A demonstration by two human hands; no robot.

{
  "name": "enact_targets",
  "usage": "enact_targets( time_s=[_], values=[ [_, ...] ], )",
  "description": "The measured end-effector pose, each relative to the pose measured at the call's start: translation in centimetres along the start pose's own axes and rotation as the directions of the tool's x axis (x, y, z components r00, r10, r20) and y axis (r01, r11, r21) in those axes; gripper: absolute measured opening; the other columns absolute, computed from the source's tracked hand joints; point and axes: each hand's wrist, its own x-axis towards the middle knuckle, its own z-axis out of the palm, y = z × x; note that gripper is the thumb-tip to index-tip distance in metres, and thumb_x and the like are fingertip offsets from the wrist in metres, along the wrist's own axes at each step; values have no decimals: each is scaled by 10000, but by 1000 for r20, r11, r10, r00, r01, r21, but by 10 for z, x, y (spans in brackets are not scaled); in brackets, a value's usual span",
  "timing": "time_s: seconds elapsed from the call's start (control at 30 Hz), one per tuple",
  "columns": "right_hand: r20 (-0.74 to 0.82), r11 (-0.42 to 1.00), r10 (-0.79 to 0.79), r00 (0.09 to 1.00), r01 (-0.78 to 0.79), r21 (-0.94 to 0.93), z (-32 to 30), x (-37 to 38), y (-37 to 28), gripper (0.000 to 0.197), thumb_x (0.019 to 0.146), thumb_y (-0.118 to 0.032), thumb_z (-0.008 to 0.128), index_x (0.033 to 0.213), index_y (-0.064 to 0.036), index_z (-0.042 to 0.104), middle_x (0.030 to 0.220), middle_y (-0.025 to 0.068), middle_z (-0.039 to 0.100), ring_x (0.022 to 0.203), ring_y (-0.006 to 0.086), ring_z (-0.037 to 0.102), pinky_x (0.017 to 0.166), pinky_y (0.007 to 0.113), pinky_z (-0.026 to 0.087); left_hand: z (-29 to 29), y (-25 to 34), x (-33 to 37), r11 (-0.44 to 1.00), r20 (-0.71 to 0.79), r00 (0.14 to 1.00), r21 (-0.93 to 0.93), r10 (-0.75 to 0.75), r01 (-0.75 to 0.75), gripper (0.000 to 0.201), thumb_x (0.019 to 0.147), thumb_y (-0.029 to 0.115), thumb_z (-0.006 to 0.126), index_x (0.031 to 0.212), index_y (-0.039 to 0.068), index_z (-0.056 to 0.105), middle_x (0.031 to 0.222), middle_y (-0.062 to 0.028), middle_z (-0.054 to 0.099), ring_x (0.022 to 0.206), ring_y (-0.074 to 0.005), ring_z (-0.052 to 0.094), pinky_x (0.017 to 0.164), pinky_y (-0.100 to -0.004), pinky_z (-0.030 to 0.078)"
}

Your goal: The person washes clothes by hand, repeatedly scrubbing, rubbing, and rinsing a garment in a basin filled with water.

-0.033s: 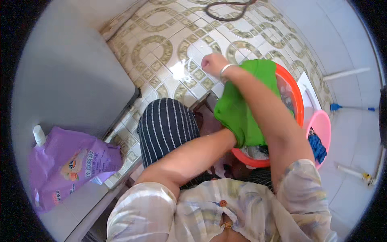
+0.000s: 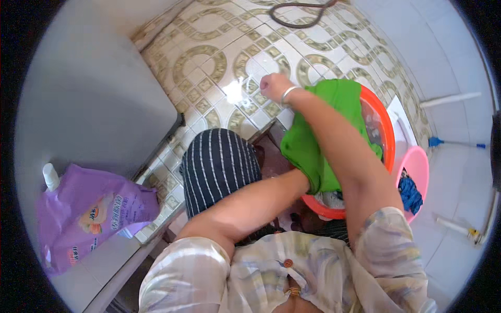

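A bright green garment is draped over the left part of a red-orange basin. Soapy, greyish contents show inside the basin, right of the cloth. My left forearm reaches into the garment's near edge, and the cloth hides that hand and its fingers. Across the top of the garment stretches my right arm, a pale bracelet on the wrist. My right hand is closed in a fist beyond the cloth's far left edge, above the tiles, and nothing shows in it.
A pink basin with dark blue cloth stands right of the red one. On the left are a purple detergent bag and a large grey box-like surface. A dark hose loop lies on the patterned tile floor. My striped knee is beside the basin.
The view has shifted slightly. A bit of green cloth now shows right of my right forearm, over the basin. Both arms keep nearly the same pose.
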Motion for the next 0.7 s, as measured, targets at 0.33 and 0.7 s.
enact_targets(
  time_s=[0.33,0.7],
  values=[
    [43,998,32,999,-29,-63,61,53,-40,538,614,-158,720,1062,-26,454,1008,225,468,918,360,508,814,362,428,-11,-20,-16,994,-161,985,74,-66,79,272,841,196,451,1054,35,502,992,-71,549,887,-171,528,771,-304,439],
    [-91,989,-41,995,27,-147,82,58,-28,174,708,-118,633,781,28,573,699,187,584,698,295,595,664,347,484,-8,-24,-25,981,-215,970,135,-110,141,261,842,195,456,1048,41,504,973,-61,552,869,-155,529,750,-295,446]
  ],
)
